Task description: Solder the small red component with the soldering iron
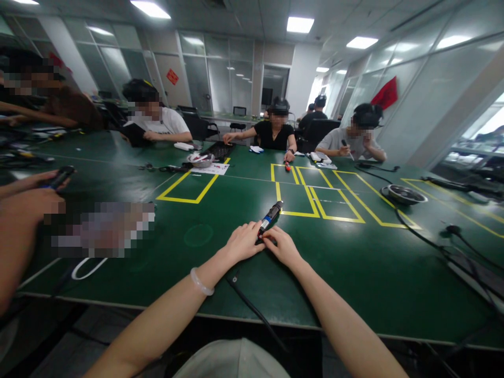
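Both my hands meet over the table in the middle of the head view. Between them a short, stick-shaped flashlight-like device (271,216), black with silver and blue parts, points away from me and tilts to the right. My left hand (244,241) has its fingers wrapped round its near part. At the near end my right hand (281,245) has thumb and fingers pinched together, touching the device. What exactly lies under the fingertips is hidden. A pale bracelet (201,282) circles my left wrist.
A black cable (252,307) lies in front of me over the table's near edge. Yellow tape rectangles (299,214) mark the green table (220,283). Cables and a round metal-rimmed part (405,194) lie right. Co-workers sit around; a neighbour's hand (37,205) is at left.
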The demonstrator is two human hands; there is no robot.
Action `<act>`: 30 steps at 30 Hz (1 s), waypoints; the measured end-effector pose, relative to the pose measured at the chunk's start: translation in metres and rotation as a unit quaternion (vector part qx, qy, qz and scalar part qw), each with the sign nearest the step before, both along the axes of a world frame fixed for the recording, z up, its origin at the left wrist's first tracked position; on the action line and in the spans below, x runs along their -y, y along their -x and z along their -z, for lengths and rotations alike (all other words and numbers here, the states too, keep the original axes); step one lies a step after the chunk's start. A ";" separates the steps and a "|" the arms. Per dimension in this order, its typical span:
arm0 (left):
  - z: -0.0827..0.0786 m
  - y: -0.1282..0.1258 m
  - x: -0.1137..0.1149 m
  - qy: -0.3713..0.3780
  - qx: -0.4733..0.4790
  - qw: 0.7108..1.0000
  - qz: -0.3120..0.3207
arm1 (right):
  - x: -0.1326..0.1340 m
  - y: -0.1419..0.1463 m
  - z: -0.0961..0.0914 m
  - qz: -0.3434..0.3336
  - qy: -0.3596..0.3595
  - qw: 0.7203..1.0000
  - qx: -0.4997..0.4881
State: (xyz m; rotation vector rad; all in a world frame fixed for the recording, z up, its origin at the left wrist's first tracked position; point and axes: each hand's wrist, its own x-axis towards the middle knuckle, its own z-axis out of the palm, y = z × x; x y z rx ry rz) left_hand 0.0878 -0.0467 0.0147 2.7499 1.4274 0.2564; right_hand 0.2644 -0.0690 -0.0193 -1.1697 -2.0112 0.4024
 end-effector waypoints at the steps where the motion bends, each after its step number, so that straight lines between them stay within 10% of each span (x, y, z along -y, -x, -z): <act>1: -0.001 -0.003 0.001 -0.006 -0.005 1.000 -0.009 | 0.001 0.000 -0.001 0.001 -0.003 1.000 0.003; 30: 0.003 0.008 -0.006 -0.023 -0.015 0.999 -0.030 | -0.005 -0.014 0.006 0.054 0.054 0.994 -0.080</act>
